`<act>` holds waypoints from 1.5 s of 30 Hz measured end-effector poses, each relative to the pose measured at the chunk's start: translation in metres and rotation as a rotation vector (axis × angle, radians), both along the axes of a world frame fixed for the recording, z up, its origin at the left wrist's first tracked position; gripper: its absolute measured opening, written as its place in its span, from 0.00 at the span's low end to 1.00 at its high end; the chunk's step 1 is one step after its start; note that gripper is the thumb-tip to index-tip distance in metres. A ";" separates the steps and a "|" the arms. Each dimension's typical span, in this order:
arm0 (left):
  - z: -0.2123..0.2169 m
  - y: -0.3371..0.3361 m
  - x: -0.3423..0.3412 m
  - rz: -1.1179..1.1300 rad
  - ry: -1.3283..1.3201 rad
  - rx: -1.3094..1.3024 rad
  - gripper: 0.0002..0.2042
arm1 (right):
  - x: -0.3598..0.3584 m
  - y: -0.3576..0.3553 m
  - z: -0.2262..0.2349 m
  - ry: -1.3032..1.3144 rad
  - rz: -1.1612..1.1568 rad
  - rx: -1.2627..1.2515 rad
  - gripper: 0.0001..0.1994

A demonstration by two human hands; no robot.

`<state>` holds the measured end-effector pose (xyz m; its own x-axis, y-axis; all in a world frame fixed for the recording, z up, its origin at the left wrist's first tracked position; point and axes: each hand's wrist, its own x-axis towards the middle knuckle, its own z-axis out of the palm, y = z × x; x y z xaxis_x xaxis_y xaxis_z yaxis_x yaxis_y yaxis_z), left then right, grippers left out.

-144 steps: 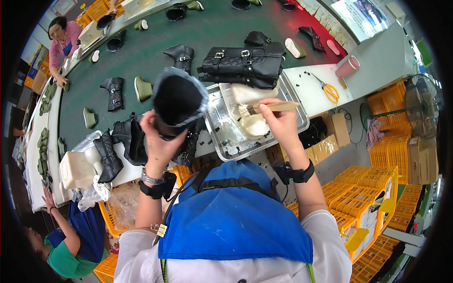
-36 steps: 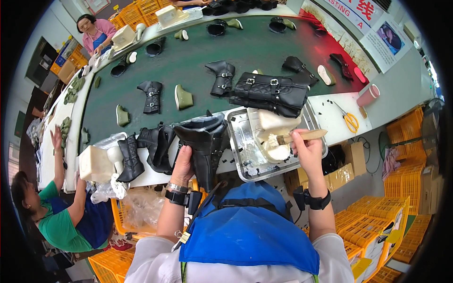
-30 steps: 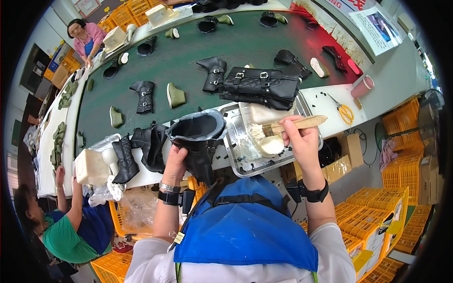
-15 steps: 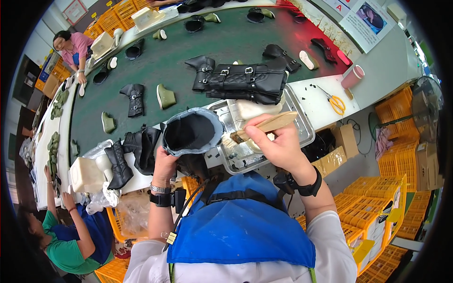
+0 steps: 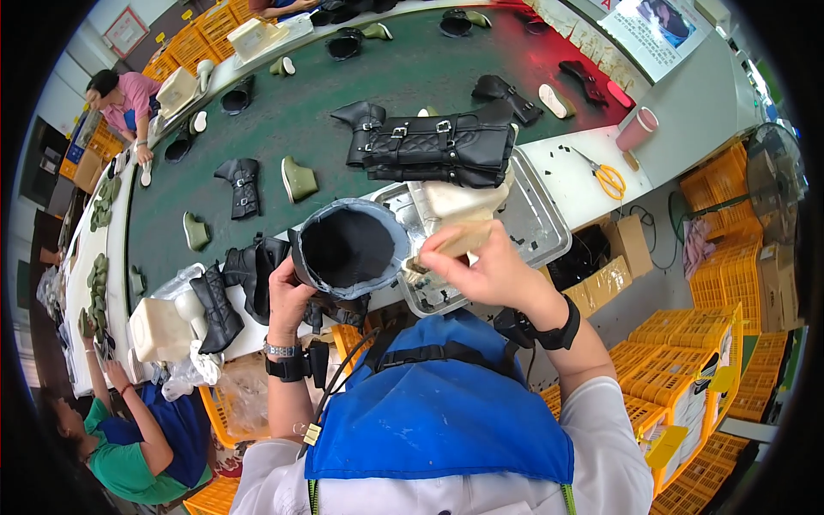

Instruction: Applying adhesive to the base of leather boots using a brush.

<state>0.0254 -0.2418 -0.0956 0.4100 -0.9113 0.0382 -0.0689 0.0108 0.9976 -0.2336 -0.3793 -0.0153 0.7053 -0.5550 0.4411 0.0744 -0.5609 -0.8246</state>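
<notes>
My left hand (image 5: 288, 296) grips the left side of a black boot upper (image 5: 348, 245), whose wide round opening faces up with a grey-blue turned edge. In my right hand (image 5: 489, 273) is a flat wooden-handled brush (image 5: 463, 240). Its pale bristles meet the right side of that edge. Just beyond the brush, a metal tray (image 5: 560, 225) holds a cream plastic container (image 5: 459, 202) and dark scraps. A stack of black buckled boot shafts (image 5: 438, 146) lies across the container. The boot's lower part is mostly hidden beneath its opening.
Black boots and green soles (image 5: 299, 179) are spread over the green belt (image 5: 283, 112). Orange-handled scissors (image 5: 611, 180) and a pink cup (image 5: 637, 129) are at the right. Black boots (image 5: 215, 309) stand left of me. Two people (image 5: 146, 446) work at the left; orange crates (image 5: 678, 348) are stacked right.
The brush has moved left from over the tray to the boot's edge. My left hand has shifted slightly left on the boot, still gripping it.
</notes>
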 end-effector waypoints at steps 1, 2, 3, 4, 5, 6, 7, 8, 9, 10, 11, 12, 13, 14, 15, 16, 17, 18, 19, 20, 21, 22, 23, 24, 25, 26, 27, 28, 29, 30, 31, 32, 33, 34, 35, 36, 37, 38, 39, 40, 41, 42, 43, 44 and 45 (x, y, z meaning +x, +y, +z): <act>-0.002 0.000 0.001 -0.001 0.000 0.001 0.16 | 0.000 -0.003 -0.001 0.039 -0.045 0.071 0.04; -0.004 0.001 0.003 -0.018 0.005 0.025 0.16 | 0.000 -0.004 -0.002 0.038 -0.045 0.071 0.04; -0.005 0.001 0.004 -0.035 0.010 0.050 0.15 | 0.000 -0.006 -0.003 0.008 -0.062 0.050 0.04; -0.005 0.000 0.004 -0.035 0.009 0.049 0.15 | 0.001 -0.008 -0.004 -0.022 -0.080 0.030 0.05; -0.005 -0.001 0.003 -0.045 0.021 0.060 0.15 | 0.001 -0.010 -0.005 -0.023 -0.082 0.029 0.05; -0.005 -0.002 0.002 -0.056 0.034 0.071 0.15 | 0.002 -0.011 -0.007 -0.034 -0.122 0.017 0.05; -0.006 -0.002 0.002 -0.058 0.033 0.071 0.15 | 0.003 -0.012 -0.009 -0.044 -0.162 0.004 0.05; -0.006 -0.002 0.002 -0.070 0.000 0.074 0.14 | 0.003 -0.013 -0.011 -0.046 -0.164 0.003 0.05; -0.007 -0.002 0.001 -0.082 -0.033 0.078 0.14 | 0.002 -0.014 -0.014 -0.075 -0.190 -0.007 0.05; -0.007 -0.003 0.000 -0.085 -0.033 0.078 0.14 | 0.001 -0.014 -0.015 -0.103 -0.217 -0.016 0.05; -0.008 -0.002 0.000 -0.076 -0.013 0.091 0.14 | -0.001 -0.014 -0.014 -0.103 -0.214 -0.016 0.05; -0.009 -0.002 0.000 -0.069 0.009 0.105 0.15 | -0.004 -0.013 -0.012 -0.106 -0.276 -0.004 0.05; -0.012 -0.001 0.000 -0.067 0.011 0.106 0.15 | -0.008 -0.013 -0.012 -0.106 -0.338 0.008 0.05; -0.015 -0.001 0.000 -0.023 0.134 0.021 0.15 | -0.014 -0.015 -0.014 -0.104 -0.332 0.008 0.05; -0.020 0.000 0.000 0.020 0.257 -0.064 0.15 | -0.021 -0.018 -0.018 -0.087 -0.379 0.087 0.06; -0.033 0.004 0.009 0.050 0.341 -0.090 0.16 | -0.028 -0.021 -0.024 -0.068 -0.425 0.166 0.07; -0.030 0.003 0.009 0.065 0.469 -0.117 0.17 | -0.036 -0.024 -0.031 -0.059 -0.431 0.168 0.07; -0.026 0.004 0.009 0.081 0.596 -0.143 0.17 | -0.044 -0.027 -0.039 0.017 -0.482 0.194 0.08; -0.031 0.007 0.014 0.101 0.719 -0.167 0.18 | -0.050 -0.030 -0.049 0.095 -0.532 0.221 0.09; -0.033 0.013 0.019 0.096 0.874 -0.186 0.18 | -0.056 -0.032 -0.060 0.101 -0.535 0.226 0.09; -0.035 0.014 0.023 0.075 0.930 -0.215 0.19 | -0.061 -0.036 -0.074 0.202 -0.540 0.255 0.10; -0.036 0.015 0.024 0.055 0.985 -0.244 0.20 | -0.064 -0.038 -0.086 0.302 -0.544 0.284 0.11; -0.030 0.015 0.022 -0.122 1.050 -0.313 0.21 | -0.063 -0.038 -0.094 0.321 -0.520 0.226 0.13; -0.032 0.011 0.021 -0.125 1.057 -0.308 0.21 | -0.065 -0.039 -0.104 0.327 -0.526 0.227 0.13; -0.034 0.009 0.020 -0.104 1.081 -0.293 0.22 | -0.065 -0.041 -0.115 0.394 -0.513 0.205 0.13; -0.036 0.008 0.018 -0.078 1.103 -0.280 0.22 | -0.064 -0.042 -0.118 0.461 -0.492 0.183 0.14; -0.036 0.007 0.016 -0.075 1.104 -0.280 0.22 | -0.060 -0.040 -0.114 0.500 -0.489 0.201 0.14; -0.036 0.006 0.014 -0.100 1.122 -0.304 0.23 | -0.060 -0.040 -0.116 0.500 -0.486 0.200 0.14; -0.033 0.008 0.013 -0.120 1.133 -0.334 0.23 | -0.058 -0.040 -0.121 0.559 -0.435 0.146 0.14; -0.030 0.009 0.011 -0.140 1.142 -0.365 0.23 | -0.056 -0.039 -0.125 0.614 -0.383 0.089 0.14; -0.028 0.010 0.010 -0.137 1.148 -0.365 0.22 | -0.056 -0.040 -0.131 0.687 -0.354 0.063 0.15; -0.027 0.011 0.009 -0.129 1.149 -0.373 0.22 | -0.057 -0.040 -0.130 0.676 -0.334 0.051 0.15; -0.028 0.015 0.010 -0.042 1.143 -0.322 0.21 | -0.056 -0.039 -0.128 0.712 -0.343 0.084 0.14; -0.033 0.017 0.012 0.065 1.112 -0.308 0.21 | -0.056 -0.039 -0.126 0.749 -0.351 0.115 0.14; -0.029 0.016 0.010 0.067 1.050 -0.317 0.22 | -0.059 -0.038 -0.122 0.738 -0.366 0.099 0.14; -0.026 0.016 0.007 0.073 0.986 -0.330 0.24 | -0.061 -0.037 -0.117 0.726 -0.377 0.078 0.13; -0.024 0.016 0.005 0.089 0.957 -0.321 0.25 | -0.063 -0.034 -0.115 0.658 -0.405 0.076 0.13; -0.022 0.017 0.004 0.110 0.926 -0.313 0.27 | -0.064 -0.031 -0.115 0.589 -0.427 0.075 0.14; -0.018 0.016 0.002 0.109 0.914 -0.292 0.29 | -0.067 -0.029 -0.111 0.592 -0.455 0.083 0.13; -0.018 0.015 0.001 0.130 0.849 -0.284 0.28 | -0.069 -0.028 -0.109 0.595 -0.483 0.091 0.13; -0.017 0.015 0.000 0.141 0.842 -0.280 0.27 | -0.073 -0.026 -0.111 0.584 -0.464 0.075 0.13; -0.017 0.016 0.001 0.155 0.838 -0.275 0.26 | -0.076 -0.024 -0.113 0.522 -0.508 0.115 0.12; -0.020 0.017 0.003 0.175 0.849 -0.273 0.23 | -0.080 -0.022 -0.115 0.460 -0.551 0.156 0.11; -0.023 0.018 0.005 0.180 0.863 -0.294 0.18 | -0.083 -0.020 -0.118 0.452 -0.532 0.143 0.11; -0.030 0.020 0.011 0.191 0.873 -0.302 0.16 | -0.087 -0.019 -0.121 0.416 -0.568 0.217 0.10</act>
<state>0.0361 -0.2220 -0.1256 0.5464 -0.8273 -0.1301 0.6745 0.3427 0.6539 -0.3206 -0.3980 -0.1364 0.3680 -0.9291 0.0381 -0.5223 -0.2404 -0.8182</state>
